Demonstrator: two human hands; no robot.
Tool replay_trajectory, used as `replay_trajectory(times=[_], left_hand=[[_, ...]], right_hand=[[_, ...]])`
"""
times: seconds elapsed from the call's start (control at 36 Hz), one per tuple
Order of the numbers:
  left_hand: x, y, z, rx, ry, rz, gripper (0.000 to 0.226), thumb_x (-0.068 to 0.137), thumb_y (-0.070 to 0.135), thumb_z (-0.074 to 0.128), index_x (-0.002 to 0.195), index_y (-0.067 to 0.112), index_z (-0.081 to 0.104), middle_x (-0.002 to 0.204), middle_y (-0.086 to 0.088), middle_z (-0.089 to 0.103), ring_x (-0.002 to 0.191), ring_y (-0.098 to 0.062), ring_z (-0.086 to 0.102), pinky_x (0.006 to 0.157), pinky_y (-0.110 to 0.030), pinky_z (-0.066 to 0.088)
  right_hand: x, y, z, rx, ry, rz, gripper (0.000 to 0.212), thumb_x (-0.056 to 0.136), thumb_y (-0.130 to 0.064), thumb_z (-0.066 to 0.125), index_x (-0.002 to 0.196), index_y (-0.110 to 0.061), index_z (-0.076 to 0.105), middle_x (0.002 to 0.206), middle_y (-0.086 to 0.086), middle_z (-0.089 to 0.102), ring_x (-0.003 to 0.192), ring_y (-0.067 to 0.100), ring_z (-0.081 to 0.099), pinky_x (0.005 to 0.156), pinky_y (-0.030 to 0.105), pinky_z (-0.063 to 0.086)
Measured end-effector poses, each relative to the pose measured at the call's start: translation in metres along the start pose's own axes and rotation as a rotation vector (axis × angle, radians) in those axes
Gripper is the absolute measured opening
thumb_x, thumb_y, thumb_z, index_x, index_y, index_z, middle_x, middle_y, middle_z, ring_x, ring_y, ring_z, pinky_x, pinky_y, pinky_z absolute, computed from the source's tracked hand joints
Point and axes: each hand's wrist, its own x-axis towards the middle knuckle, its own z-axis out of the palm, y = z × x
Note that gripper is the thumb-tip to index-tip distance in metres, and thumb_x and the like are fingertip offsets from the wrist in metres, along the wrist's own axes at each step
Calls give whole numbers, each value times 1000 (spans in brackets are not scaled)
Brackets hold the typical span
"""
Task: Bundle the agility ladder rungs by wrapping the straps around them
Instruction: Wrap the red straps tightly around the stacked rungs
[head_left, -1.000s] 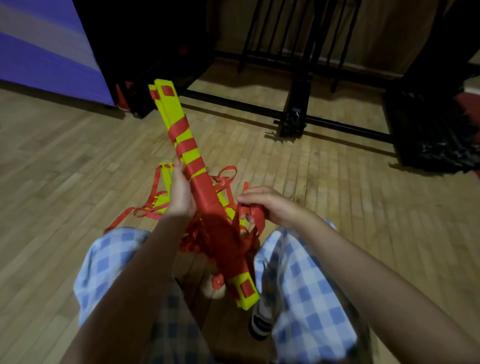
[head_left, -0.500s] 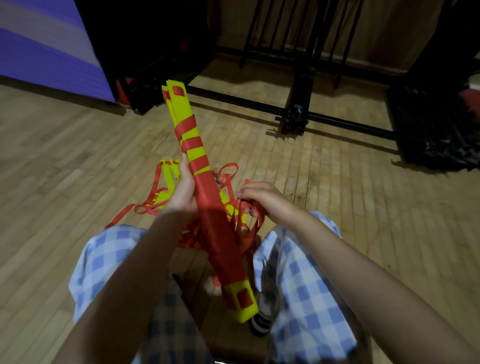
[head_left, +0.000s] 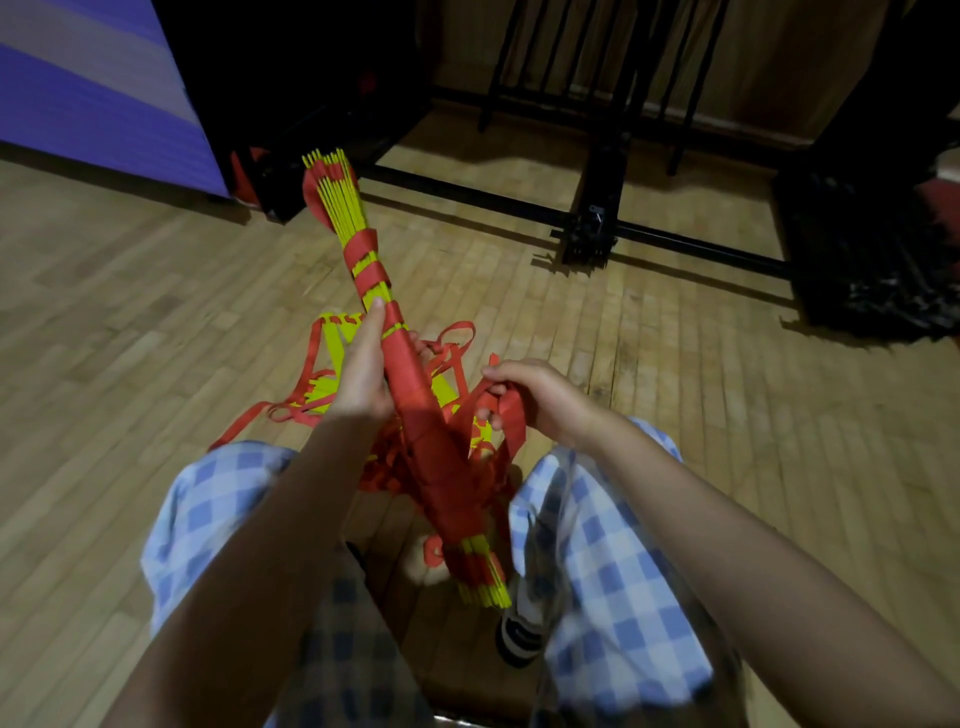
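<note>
Bundle: the stacked yellow rungs (head_left: 347, 208) sit as one bundle between my knees, raised off the wooden floor (head_left: 130, 291).
Long axis: it runs from low and near, at my right shin, up and away toward the far left; the far end is the higher one.
Wrap so far: red strap covers the lower and middle stretch solidly; higher up I count three separate bands with yellow showing between, and the top end is bare.
Left hand (head_left: 363, 371): my fingers curl round the bundle about midway, thumb lying up along the rungs; it is the nearer hand to the axis and touches it.
Right hand (head_left: 524, 397): it pinches a loop of loose strap (head_left: 511, 421) just to the right of the bundle, apart from the rungs.
Turning relation: the strap leaves my right hand and meets the bundle below my left hand, so I judge the next turn must pass round the axis there.
Count: one bundle, two hands, one loose heap of ladder (head_left: 332, 353) on the floor beyond my left hand; its rung count I cannot tell.
Risk: I judge the slack tangle under the bundle could snag.
</note>
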Motion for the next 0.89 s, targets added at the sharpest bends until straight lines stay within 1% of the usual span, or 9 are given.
replay_trajectory(times=[0.11,0.17,0.22,0.28,0.39,0.53,0.75,0.81,0.89], left_hand=[[3,1,-2,113,77,33,38,92,55,54,90,17,53,63,-3,54,50,-14,58,51,-26,54],[20,-5,-12,211,166,116,55,82,66,49,102,17,64,91,-8,68,85,-24,67,83,-43,58],[57,-22,-33,314,251,191,69,72,66,42,115,18,65,120,-10,64,113,-27,60,102,-51,46],[49,-21,-29,300,230,152,59,77,56,47,115,14,63,113,-10,62,105,-28,62,98,-50,50],[1,-3,2,193,83,167,24,99,26,54,117,10,56,89,-10,62,66,-14,65,63,-27,57],[-3,2,-2,54,-6,46,46,81,36,76,114,11,59,103,-22,62,93,-35,65,89,-57,53],[-6,2,1,-3,-43,88,32,98,27,56,123,11,45,88,-8,67,59,-19,67,52,-29,55],[-4,6,-3,88,42,164,30,94,31,60,115,14,46,83,-10,66,59,-21,63,55,-30,54],[5,7,-10,301,169,253,62,79,62,57,122,17,51,119,-19,63,103,-36,63,88,-48,54]], right_hand=[[1,2,3,-28,-35,-6,31,96,-10,49,65,-7,47,60,11,66,43,14,56,48,21,47],[2,4,5,-67,-58,-6,21,95,-8,50,75,-2,54,63,11,67,46,14,58,50,21,47],[3,6,7,-115,-77,-4,10,94,-7,51,90,0,57,66,11,68,49,14,58,52,21,47],[3,8,8,-134,-81,-4,9,93,-6,52,86,-1,56,68,12,69,50,14,59,51,20,48],[4,8,7,-134,-48,-30,9,92,-2,51,97,2,56,64,10,67,50,14,58,52,20,49],[3,9,5,-127,-91,-50,19,91,0,50,73,-5,50,63,9,65,51,14,58,53,20,48],[3,9,2,-142,-88,-79,17,92,-3,52,76,-2,58,62,4,64,48,10,54,49,18,46],[3,11,1,-185,-133,-44,13,90,-9,59,81,-1,62,67,5,67,50,11,54,50,19,45],[3,13,0,-214,-167,3,14,81,-19,65,79,-5,67,70,3,70,49,9,54,49,19,44]])
